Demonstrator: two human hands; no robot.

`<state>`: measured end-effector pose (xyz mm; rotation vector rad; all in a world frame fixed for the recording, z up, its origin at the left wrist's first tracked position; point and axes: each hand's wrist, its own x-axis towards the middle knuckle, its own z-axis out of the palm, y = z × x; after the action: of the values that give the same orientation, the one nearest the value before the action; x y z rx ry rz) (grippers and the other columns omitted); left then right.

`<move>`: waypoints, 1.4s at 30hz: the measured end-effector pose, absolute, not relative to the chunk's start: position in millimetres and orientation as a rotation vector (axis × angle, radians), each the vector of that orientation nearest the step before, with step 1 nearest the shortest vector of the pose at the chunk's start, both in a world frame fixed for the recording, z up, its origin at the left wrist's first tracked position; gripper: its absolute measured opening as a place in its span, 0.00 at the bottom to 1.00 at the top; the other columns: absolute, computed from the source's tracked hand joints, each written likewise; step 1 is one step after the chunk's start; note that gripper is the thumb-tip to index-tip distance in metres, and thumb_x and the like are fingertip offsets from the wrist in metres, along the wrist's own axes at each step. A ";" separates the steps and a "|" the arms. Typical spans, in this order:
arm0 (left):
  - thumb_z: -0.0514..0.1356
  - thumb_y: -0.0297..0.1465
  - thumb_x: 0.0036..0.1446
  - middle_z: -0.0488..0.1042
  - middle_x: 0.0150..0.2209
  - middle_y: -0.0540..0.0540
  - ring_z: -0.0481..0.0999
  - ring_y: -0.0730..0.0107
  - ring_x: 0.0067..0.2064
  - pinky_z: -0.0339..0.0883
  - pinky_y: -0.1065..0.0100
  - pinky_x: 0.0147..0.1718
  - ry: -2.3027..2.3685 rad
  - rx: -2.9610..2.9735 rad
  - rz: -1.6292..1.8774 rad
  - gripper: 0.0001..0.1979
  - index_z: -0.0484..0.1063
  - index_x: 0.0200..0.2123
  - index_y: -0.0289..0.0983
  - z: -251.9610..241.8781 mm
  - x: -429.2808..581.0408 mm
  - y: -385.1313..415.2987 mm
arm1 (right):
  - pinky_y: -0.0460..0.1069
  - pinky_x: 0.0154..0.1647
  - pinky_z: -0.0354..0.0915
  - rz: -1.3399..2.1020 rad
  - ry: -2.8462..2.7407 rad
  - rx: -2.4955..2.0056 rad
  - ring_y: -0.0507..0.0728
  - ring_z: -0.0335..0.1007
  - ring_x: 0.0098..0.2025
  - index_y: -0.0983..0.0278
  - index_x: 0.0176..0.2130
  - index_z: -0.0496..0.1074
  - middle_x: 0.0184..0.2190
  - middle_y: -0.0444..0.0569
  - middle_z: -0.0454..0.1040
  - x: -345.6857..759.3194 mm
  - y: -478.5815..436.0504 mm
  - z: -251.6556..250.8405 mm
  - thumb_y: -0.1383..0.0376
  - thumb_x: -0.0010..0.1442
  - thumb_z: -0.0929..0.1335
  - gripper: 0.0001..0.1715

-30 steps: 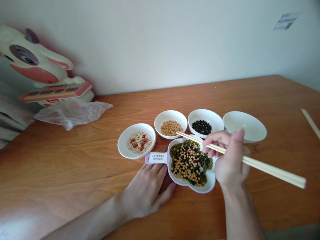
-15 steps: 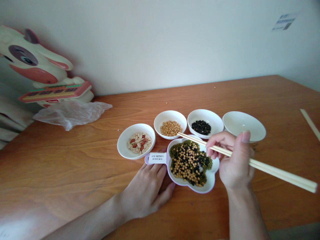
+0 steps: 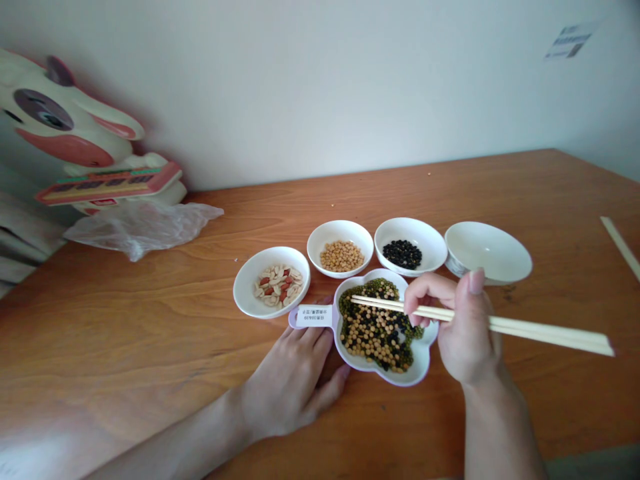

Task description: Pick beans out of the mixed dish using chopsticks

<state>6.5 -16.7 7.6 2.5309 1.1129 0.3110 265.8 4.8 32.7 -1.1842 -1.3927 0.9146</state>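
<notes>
Brown wooden tabletop (image 3: 150,320) beneath four white bowls (image 3: 493,250), lilac-rimmed dish (image 3: 416,367), crumpled clear plastic bag (image 3: 145,228) and pale stick (image 3: 623,247)

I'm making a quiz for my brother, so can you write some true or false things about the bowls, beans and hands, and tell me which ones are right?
1. The right hand holds chopsticks. True.
2. The left hand is at the handle of the dish. True.
3. The chopstick tips are in the peanuts. False: they are at the mixed beans in the dish.
4. The bowl of black beans sits between the bowl of yellow beans and another white bowl. True.
5. The leftmost bowl holds black beans. False: the leftmost bowl holds peanuts.
6. The toy is right of the bowls. False: the toy is on the left.
</notes>
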 end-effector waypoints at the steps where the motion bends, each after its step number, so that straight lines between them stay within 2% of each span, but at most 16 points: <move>1: 0.59 0.36 0.72 0.78 0.53 0.36 0.79 0.47 0.53 0.76 0.45 0.56 1.113 2.530 0.317 0.13 0.72 0.54 0.37 7.8 6.6 -16.8 | 0.52 0.27 0.56 0.930 -1.401 -1.188 0.54 0.63 0.25 0.60 0.24 0.73 0.19 0.46 0.68 266.8 4.4 32.3 0.34 0.74 0.47 0.51; 21: 0.58 0.37 0.72 0.78 0.52 0.37 0.78 0.48 0.52 0.76 0.46 0.55 1.114 2.527 0.296 0.12 0.72 0.52 0.37 7.7 5.5 -17.1 | 0.52 0.27 0.57 0.943 -1.488 -1.208 0.55 0.63 0.25 0.60 0.26 0.72 0.20 0.46 0.69 266.0 8.2 23.4 0.34 0.73 0.43 0.52; 42: 0.57 0.37 0.73 0.78 0.52 0.36 0.78 0.47 0.52 0.75 0.44 0.56 1.107 2.498 0.264 0.13 0.72 0.52 0.36 8.5 6.0 -15.4 | 0.51 0.26 0.57 0.894 -1.502 -1.192 0.54 0.64 0.24 0.60 0.25 0.73 0.19 0.46 0.69 263.1 9.2 27.2 0.34 0.74 0.45 0.52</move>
<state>6.0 -15.4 8.5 2.4978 1.1069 0.2640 263.1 9.2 27.2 -1.1916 -1.5015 0.8938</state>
